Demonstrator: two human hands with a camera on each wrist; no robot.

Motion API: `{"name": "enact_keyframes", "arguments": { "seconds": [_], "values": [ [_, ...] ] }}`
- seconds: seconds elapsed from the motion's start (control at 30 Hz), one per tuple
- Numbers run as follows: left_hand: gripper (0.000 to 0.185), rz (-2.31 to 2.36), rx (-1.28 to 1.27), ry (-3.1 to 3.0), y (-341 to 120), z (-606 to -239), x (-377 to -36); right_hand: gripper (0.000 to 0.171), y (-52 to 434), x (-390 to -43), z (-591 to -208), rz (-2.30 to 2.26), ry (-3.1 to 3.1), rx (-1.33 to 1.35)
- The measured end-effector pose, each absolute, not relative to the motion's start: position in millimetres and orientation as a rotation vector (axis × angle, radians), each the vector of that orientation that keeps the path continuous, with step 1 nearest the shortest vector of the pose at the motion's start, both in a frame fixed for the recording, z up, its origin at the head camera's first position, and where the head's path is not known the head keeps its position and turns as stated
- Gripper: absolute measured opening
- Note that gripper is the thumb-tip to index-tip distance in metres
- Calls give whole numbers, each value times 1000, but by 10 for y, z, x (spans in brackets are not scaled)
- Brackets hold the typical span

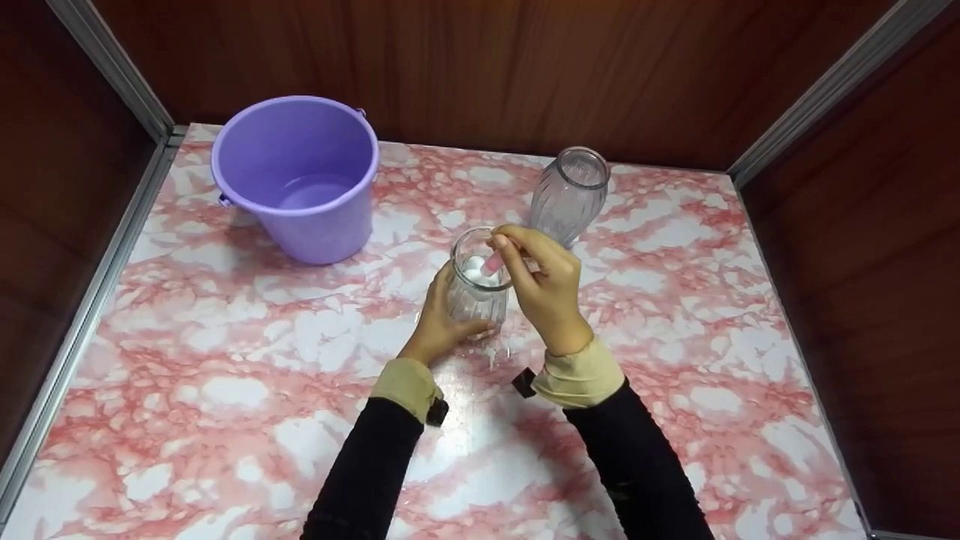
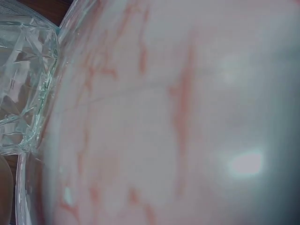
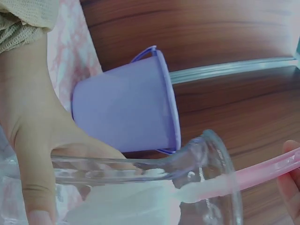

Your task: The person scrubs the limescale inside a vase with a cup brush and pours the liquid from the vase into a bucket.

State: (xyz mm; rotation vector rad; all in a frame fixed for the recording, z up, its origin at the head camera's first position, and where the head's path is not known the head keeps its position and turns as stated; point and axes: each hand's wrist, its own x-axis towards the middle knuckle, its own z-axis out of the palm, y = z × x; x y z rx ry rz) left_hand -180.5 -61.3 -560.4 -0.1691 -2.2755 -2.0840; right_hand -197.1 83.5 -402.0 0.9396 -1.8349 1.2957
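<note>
Two hands work at a small glass jar on the marbled counter (image 1: pixel 225 420).

A purple bucket (image 1: pixel 300 176) stands well to the left beyond the hands; a ribbed glass vase (image 1: pixel 568 195) stands just behind the right hand. The left hand (image 1: pixel 442 319) curls around the glass jar (image 1: pixel 478 289). The right hand (image 1: pixel 544 289) pinches a pink stick (image 3: pixel 262 173) whose white tip dips inside the jar.

Clear ribbed glass vase (image 1: pixel 477 289) stands upright on the table, pink-handled white brush (image 1: pixel 484 266) inside.
</note>
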Motion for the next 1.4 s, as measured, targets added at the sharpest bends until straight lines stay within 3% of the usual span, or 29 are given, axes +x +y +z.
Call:
{"name": "enact_keyframes", "arguments": {
  "seconds": [1.4],
  "values": [
    [118,-2075,-82,-2371,-618,-5571,-1797,17,1256,-1909,-3890,1639,-1338,418]
  ]
}}
